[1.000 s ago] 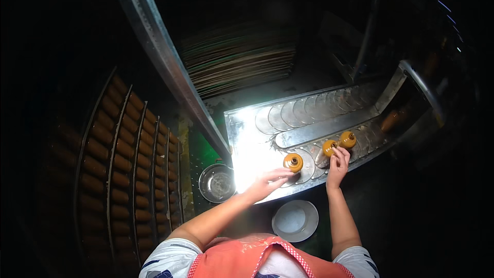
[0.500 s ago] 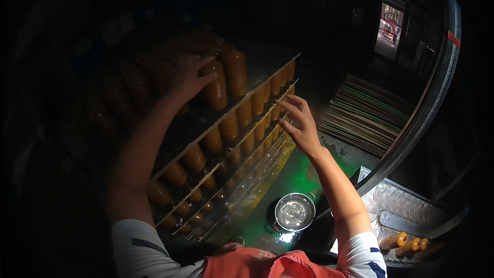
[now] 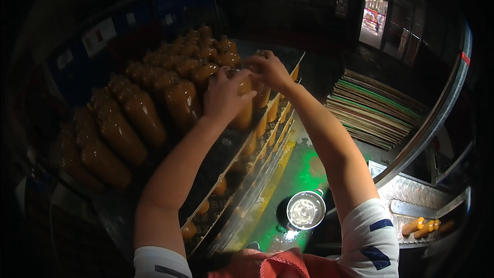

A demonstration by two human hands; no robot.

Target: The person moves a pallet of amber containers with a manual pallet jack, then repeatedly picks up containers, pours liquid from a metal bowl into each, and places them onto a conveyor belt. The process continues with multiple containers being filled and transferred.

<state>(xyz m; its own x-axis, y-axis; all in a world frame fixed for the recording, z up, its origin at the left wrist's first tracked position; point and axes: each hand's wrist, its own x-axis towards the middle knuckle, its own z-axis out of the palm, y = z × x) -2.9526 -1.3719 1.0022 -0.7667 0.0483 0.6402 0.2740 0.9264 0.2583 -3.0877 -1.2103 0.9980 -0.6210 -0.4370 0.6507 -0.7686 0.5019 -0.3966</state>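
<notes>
Setting: dim workshop; I look down on a metal table (image 3: pixel 128 211) crowded with orange-filled bottles, with a green-stained floor (image 3: pixel 303 170) at lower centre.
Held bottles: two orange bottles at upper centre of the frame, at the table's far right edge; one orange bottle (image 3: pixel 243 108) stands under my left hand, the other bottle (image 3: pixel 261 95) sits just beside it under my right hand.
Left hand: my left hand (image 3: pixel 224 95) wraps over the top of the nearer bottle, fingers curled down round its neck and closed on it.
Right hand: my right hand (image 3: pixel 270 69) closes over the top of the second bottle, fingers bent round it; the two hands touch at the fingertips.
Bottle crowd: upright orange bottles (image 3: pixel 139 113) fill the left half of the frame, packed shoulder to shoulder.
Rail row: a single file of bottles (image 3: pixel 272 113) runs along the table's right edge between thin metal rails, from upper centre toward bottom centre.
Pot: a small shiny metal pot (image 3: pixel 305 210) sits on the green floor, lower centre.
Sheets: a stack of flat coloured sheets (image 3: pixel 375 108) lies at right.
Conveyor: a bright metal conveyor (image 3: pixel 411 195) at lower right carries a few lying orange bottles (image 3: pixel 421 225).
</notes>
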